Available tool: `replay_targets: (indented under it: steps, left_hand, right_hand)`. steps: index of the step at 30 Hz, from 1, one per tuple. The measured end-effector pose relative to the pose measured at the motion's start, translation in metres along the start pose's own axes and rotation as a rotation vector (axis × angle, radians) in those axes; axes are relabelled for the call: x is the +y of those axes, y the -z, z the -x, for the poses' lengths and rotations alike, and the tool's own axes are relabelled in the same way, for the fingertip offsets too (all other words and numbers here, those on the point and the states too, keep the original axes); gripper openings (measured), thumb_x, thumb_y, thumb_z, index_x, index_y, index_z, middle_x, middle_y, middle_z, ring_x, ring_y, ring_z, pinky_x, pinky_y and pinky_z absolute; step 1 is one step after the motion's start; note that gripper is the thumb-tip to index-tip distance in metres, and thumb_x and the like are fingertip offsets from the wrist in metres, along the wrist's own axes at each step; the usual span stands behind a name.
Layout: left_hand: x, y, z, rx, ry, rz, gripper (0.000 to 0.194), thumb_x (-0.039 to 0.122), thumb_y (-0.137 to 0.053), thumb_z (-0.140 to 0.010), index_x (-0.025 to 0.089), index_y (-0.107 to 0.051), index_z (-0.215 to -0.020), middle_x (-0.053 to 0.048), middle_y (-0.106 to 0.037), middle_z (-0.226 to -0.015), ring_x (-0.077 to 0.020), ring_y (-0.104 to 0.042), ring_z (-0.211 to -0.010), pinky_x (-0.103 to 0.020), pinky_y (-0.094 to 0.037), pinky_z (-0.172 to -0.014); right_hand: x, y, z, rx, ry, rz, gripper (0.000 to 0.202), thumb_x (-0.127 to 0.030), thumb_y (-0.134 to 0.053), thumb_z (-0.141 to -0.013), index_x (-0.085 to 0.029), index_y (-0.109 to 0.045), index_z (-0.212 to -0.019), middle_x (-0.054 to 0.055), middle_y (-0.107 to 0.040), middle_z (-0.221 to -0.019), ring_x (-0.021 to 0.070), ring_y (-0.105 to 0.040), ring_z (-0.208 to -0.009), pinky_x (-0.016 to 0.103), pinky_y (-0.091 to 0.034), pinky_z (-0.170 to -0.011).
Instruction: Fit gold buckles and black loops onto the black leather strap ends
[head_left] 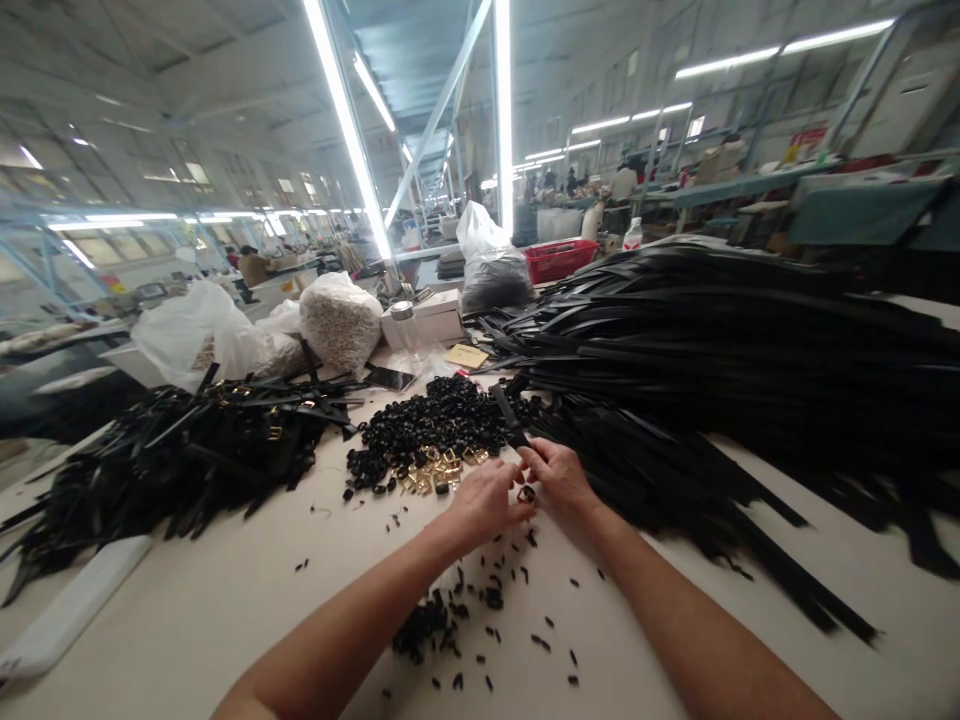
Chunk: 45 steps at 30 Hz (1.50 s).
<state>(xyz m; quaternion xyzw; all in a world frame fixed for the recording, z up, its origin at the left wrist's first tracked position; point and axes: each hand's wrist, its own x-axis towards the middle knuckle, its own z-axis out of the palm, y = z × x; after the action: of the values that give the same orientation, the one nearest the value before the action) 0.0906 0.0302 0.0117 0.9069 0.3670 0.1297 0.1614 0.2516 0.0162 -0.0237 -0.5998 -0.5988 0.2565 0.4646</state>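
Note:
A black strap points up and away from between my hands. My right hand is closed, its thumb and fingers pinching the strap near its lower end. My left hand meets it there, fingers curled around a small gold-coloured buckle at the strap's end; the fingers partly hide how the two join. Just beyond my left hand lie loose gold buckles, beside a heap of small black loops. Little black pieces are scattered on the table below my wrists.
Long black straps form a big pile at right. Straps with buckles are heaped at left, near a white bar-shaped object. Behind are filled plastic bags, a jar, a phone and a red basket.

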Motion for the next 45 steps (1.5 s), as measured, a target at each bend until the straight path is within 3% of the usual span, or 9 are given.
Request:
replay_targets:
  steps: [3,7,14,20,24,27,35,41,45]
  left_hand:
    - [0.01,-0.015,-0.005,-0.002,-0.005,-0.062,0.029,0.027,-0.064,-0.073,0.02,-0.06,-0.1,-0.005,-0.063,-0.093,-0.0225,-0.059,-0.089,-0.031,-0.046,-0.079]
    - [0.004,-0.018,-0.009,-0.004,-0.018,-0.079,0.021,0.022,-0.058,-0.074,0.021,-0.061,-0.094,-0.005,-0.063,-0.088,-0.0221,-0.06,-0.085,-0.031,-0.046,-0.076]
    - [-0.034,0.012,-0.004,0.194,0.006,0.099,0.011,0.028,-0.062,-0.08,0.02,-0.065,-0.087,-0.003,-0.061,-0.085,-0.0151,-0.058,-0.071,-0.026,-0.045,-0.067]
    - [-0.085,0.04,0.062,0.287,0.053,0.563,0.036,0.042,-0.048,-0.091,0.016,-0.065,-0.073,-0.004,-0.063,-0.075,-0.016,-0.058,-0.073,-0.027,-0.046,-0.072]
    - [-0.117,0.038,0.115,0.358,0.198,0.65,0.041,0.046,-0.042,-0.093,0.016,-0.068,-0.08,-0.008,-0.068,-0.089,-0.0207,-0.061,-0.086,-0.033,-0.048,-0.081]
    - [-0.127,0.034,0.135,0.376,0.232,0.602,0.041,0.047,-0.04,-0.093,0.018,-0.07,-0.087,-0.009,-0.069,-0.099,-0.0235,-0.06,-0.1,-0.038,-0.044,-0.095]
    - [-0.096,0.023,0.12,0.263,0.152,0.53,0.039,0.047,-0.041,-0.092,0.02,-0.069,-0.098,-0.008,-0.066,-0.108,-0.0238,-0.058,-0.105,-0.038,-0.043,-0.097]
    - [-0.049,0.018,0.101,0.065,-0.122,0.683,0.048,0.051,-0.034,-0.094,0.019,-0.068,-0.105,-0.01,-0.065,-0.111,-0.022,-0.059,-0.104,-0.033,-0.043,-0.096]
    - [-0.049,0.015,0.083,0.114,-0.119,0.614,0.051,0.055,-0.035,-0.092,0.019,-0.068,-0.107,-0.01,-0.064,-0.114,-0.0235,-0.056,-0.109,-0.035,-0.04,-0.1]
  right_hand:
    - [0.0,0.002,0.0,0.017,0.012,0.003,0.033,-0.047,-0.047,-0.087,-0.02,-0.056,-0.07,0.001,-0.063,-0.062,0.0158,-0.06,-0.054,0.024,-0.044,-0.054]
    - [-0.001,0.001,0.0,0.01,0.028,-0.006,0.032,-0.045,-0.047,-0.086,-0.02,-0.056,-0.069,0.0,-0.062,-0.06,0.0161,-0.06,-0.052,0.024,-0.043,-0.053]
    - [-0.006,0.001,-0.001,-0.002,0.012,-0.066,0.031,-0.045,-0.05,-0.083,-0.019,-0.06,-0.068,0.0,-0.063,-0.058,0.0148,-0.057,-0.047,0.025,-0.041,-0.052]
    - [-0.004,0.002,-0.002,-0.036,-0.019,0.005,0.034,-0.048,-0.047,-0.082,-0.019,-0.058,-0.069,0.002,-0.065,-0.06,0.0149,-0.058,-0.047,0.026,-0.041,-0.051]
    - [-0.005,0.001,-0.002,-0.029,-0.032,0.009,0.036,-0.05,-0.046,-0.082,-0.019,-0.057,-0.067,0.002,-0.064,-0.059,0.0151,-0.058,-0.047,0.025,-0.041,-0.049]
    - [-0.006,0.001,-0.002,-0.016,-0.037,0.018,0.037,-0.051,-0.046,-0.082,-0.019,-0.057,-0.066,0.001,-0.061,-0.054,0.0149,-0.056,-0.046,0.025,-0.04,-0.049]
    - [0.001,0.0,-0.003,-0.01,-0.024,0.04,0.039,-0.052,-0.045,-0.084,-0.019,-0.059,-0.067,0.001,-0.062,-0.055,0.0152,-0.057,-0.047,0.025,-0.04,-0.05]
    - [0.003,-0.001,-0.002,-0.026,-0.023,0.049,0.039,-0.052,-0.046,-0.084,-0.019,-0.059,-0.067,0.001,-0.063,-0.056,0.0154,-0.058,-0.047,0.025,-0.04,-0.05]
    - [0.002,0.0,-0.002,-0.018,-0.012,0.083,0.04,-0.051,-0.045,-0.086,-0.019,-0.059,-0.068,0.0,-0.061,-0.053,0.0155,-0.057,-0.047,0.025,-0.041,-0.052]
